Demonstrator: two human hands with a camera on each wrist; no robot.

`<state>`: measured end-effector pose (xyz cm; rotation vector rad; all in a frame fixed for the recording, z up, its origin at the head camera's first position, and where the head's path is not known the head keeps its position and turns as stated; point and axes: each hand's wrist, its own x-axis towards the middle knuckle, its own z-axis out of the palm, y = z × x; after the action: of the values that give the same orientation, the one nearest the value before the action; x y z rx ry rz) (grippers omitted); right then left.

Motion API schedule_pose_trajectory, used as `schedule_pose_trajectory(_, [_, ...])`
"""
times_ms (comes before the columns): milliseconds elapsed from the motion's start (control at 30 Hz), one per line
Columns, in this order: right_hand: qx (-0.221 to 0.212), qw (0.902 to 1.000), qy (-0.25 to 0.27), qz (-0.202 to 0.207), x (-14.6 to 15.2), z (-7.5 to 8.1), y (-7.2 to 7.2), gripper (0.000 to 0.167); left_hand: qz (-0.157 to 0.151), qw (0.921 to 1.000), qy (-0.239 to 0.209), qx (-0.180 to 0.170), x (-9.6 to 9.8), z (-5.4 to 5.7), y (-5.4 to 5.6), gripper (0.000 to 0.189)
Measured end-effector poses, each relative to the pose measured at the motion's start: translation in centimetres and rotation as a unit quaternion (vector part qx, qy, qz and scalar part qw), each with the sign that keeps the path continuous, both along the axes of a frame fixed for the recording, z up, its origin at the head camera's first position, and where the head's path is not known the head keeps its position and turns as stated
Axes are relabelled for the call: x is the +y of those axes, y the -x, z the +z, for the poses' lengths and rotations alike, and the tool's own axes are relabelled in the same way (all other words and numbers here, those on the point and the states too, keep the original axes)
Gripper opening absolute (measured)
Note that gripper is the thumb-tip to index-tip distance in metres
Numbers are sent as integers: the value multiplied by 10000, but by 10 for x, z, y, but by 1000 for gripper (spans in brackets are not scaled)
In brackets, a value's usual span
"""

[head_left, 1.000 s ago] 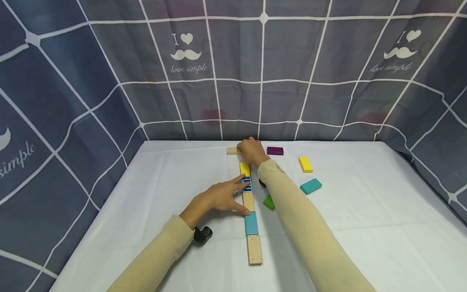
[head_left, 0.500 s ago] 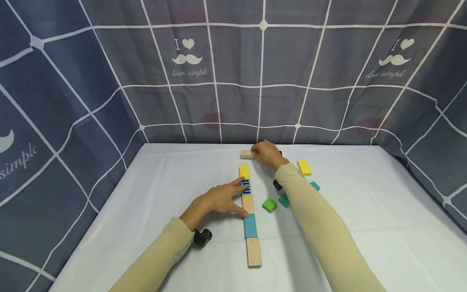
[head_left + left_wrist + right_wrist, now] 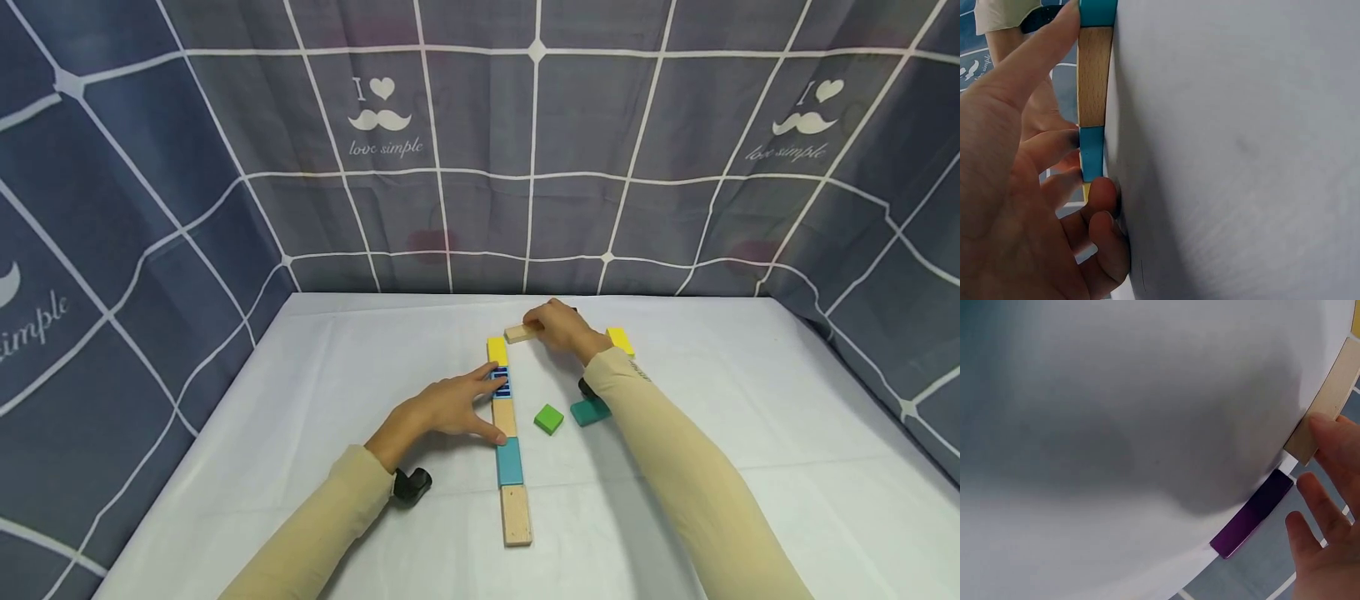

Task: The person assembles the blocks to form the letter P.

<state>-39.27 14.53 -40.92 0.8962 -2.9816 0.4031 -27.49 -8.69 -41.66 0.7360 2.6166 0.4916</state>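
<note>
A line of flat blocks runs away from the person down the table's middle: a plain wooden block (image 3: 516, 517), a teal block (image 3: 509, 463), another wooden block (image 3: 504, 418), a blue patterned block (image 3: 502, 384) and a yellow block (image 3: 497, 351). My left hand (image 3: 442, 407) lies along the line's left side, fingers spread; its thumb is at the teal block and fingertips touch the blue one. Beyond the far end, just right of the yellow block, my right hand (image 3: 561, 327) holds a wooden block (image 3: 519, 334) between thumb and fingers. Its right end is hidden by the fingers.
Right of the line lie a green block (image 3: 549, 419), a teal block (image 3: 588, 412) partly under the right wrist, and a yellow block (image 3: 621, 341). A purple block (image 3: 1252, 514) sits near the right fingers. A grey checked curtain (image 3: 480, 208) stands behind the white table (image 3: 360, 333).
My right hand has carried the wooden block to the right, then a little nearer the person, and the block has turned slightly. My left hand has stayed in place.
</note>
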Motion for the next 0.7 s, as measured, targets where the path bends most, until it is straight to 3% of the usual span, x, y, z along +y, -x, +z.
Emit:
schedule_pose_trajectory(333, [117, 9997, 38, 189, -4, 2, -4, 25, 63, 10000, 28, -43, 2, 2, -1, 100])
schedule_pose_trajectory(533, [-137, 9988, 85, -472, 7, 9, -9, 37, 30, 10000, 24, -67, 4, 2, -2, 101])
schedule_pose_trajectory(700, [-99, 9943, 350, -999, 29, 10, -6, 43, 82, 9999, 56, -51, 4, 1, -2, 101])
